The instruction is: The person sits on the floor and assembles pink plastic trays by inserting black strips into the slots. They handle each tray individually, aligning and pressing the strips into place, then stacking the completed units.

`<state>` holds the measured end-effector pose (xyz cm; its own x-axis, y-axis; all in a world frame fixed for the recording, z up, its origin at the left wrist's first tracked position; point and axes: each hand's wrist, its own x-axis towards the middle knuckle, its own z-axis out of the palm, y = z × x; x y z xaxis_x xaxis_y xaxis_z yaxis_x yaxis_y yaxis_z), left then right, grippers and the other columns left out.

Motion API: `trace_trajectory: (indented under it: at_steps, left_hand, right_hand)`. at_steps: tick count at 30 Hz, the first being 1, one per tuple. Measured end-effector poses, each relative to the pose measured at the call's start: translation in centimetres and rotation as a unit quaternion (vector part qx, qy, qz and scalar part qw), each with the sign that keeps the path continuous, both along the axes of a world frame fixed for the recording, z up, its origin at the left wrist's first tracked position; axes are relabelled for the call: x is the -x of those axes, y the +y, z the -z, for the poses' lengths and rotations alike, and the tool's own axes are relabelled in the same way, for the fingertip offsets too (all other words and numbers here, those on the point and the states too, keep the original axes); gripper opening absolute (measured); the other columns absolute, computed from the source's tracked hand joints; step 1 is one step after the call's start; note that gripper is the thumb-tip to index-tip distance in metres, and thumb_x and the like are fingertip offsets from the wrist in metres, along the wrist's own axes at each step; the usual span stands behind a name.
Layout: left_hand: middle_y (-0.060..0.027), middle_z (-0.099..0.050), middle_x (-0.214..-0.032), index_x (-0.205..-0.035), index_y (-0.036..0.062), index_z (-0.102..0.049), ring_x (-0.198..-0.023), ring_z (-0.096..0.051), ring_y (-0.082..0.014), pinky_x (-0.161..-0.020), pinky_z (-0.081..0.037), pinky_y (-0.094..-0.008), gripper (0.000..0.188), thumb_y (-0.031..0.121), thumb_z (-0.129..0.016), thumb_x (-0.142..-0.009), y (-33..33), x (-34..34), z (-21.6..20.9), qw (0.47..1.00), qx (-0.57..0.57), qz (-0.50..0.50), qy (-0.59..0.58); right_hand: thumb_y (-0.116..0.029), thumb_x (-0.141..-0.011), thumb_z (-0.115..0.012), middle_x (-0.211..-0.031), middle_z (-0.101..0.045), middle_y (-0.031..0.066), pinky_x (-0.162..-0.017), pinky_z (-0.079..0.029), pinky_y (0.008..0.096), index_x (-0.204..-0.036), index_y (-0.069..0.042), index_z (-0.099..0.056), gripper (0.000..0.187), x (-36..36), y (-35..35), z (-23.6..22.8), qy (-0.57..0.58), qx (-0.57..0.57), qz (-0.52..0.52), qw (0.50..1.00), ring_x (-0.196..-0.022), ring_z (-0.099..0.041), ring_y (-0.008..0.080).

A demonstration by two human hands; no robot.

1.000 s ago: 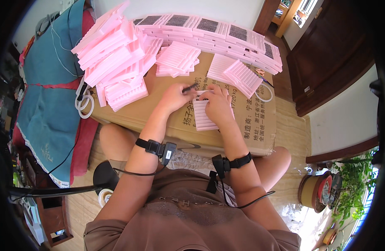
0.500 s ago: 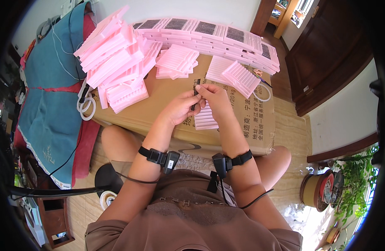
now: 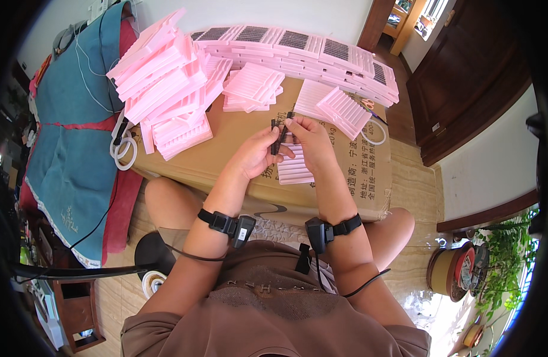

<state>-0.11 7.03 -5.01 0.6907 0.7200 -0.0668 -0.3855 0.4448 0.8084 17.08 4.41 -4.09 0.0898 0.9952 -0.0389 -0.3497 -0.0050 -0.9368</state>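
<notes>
Over the cardboard-topped table, my left hand [image 3: 257, 153] is closed on a slim black strip [image 3: 275, 143]. My right hand [image 3: 313, 138] pinches a second narrow black strip [image 3: 289, 122], its edge looking bristly or toothed. The two strips sit side by side, slightly apart at the top; whether they touch lower down is hard to tell. Just below my hands lies a pink grooved tray [image 3: 295, 169], partly hidden by my right hand and wrist.
A leaning pile of pink trays [image 3: 161, 77] rises at the left, with a smaller stack [image 3: 253, 86] beside it. Along the back stand trays filled with dark strips [image 3: 292, 40]. Two grooved trays [image 3: 345, 111], scissors [image 3: 367, 104] and a white ring [image 3: 376, 132] lie right, on cardboard [image 3: 226, 172].
One dark shape between my fingers now shows as two strips. My right hand has shifted slightly right with its strip, away from my left.
</notes>
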Motion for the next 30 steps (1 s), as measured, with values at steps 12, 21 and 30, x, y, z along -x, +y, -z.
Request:
trace_trajectory:
  at_steps: [12,21,30]
  left_hand:
    - [-0.0023,-0.065,-0.093,-0.110,0.0044,-0.066,-0.071,-0.062,-0.0114,-0.059,-0.044,-0.0237,0.024,0.026,-0.057,-0.108,0.3,0.0,0.6,0.980,-0.084,-0.052,0.170]
    - [0.0021,-0.057,-0.072,-0.106,0.0028,-0.069,-0.065,-0.053,-0.0100,-0.061,-0.044,-0.0270,0.023,0.023,-0.059,-0.105,1.4,1.4,1.1,0.881,-0.236,-0.169,0.374]
    - [-0.0107,-0.074,-0.089,-0.107,0.0003,-0.073,-0.083,-0.067,-0.0184,-0.078,-0.052,-0.0338,0.022,0.018,-0.068,-0.096,2.2,1.2,2.6,0.833,-0.331,-0.143,0.419]
  right_hand:
    - [-0.014,-0.093,-0.075,-0.081,-0.073,0.0048,-0.065,-0.050,0.0258,-0.096,0.004,-0.074,0.018,-0.2,-0.7,-0.6,-0.122,-0.018,0.036,0.992,-0.070,-0.064,0.0102]
    - [-0.013,-0.089,-0.076,-0.084,-0.076,0.0102,-0.067,-0.052,0.0295,-0.095,0.002,-0.075,0.016,-2.6,-1.4,0.9,-0.473,-0.045,0.110,0.873,-0.070,-0.067,0.0142]
    - [-0.022,-0.088,-0.076,-0.121,-0.068,0.0044,-0.103,-0.036,0.0507,-0.092,-0.012,-0.079,0.011,-1.0,-2.2,1.3,-0.612,-0.011,0.120,0.781,-0.118,-0.058,0.0275]
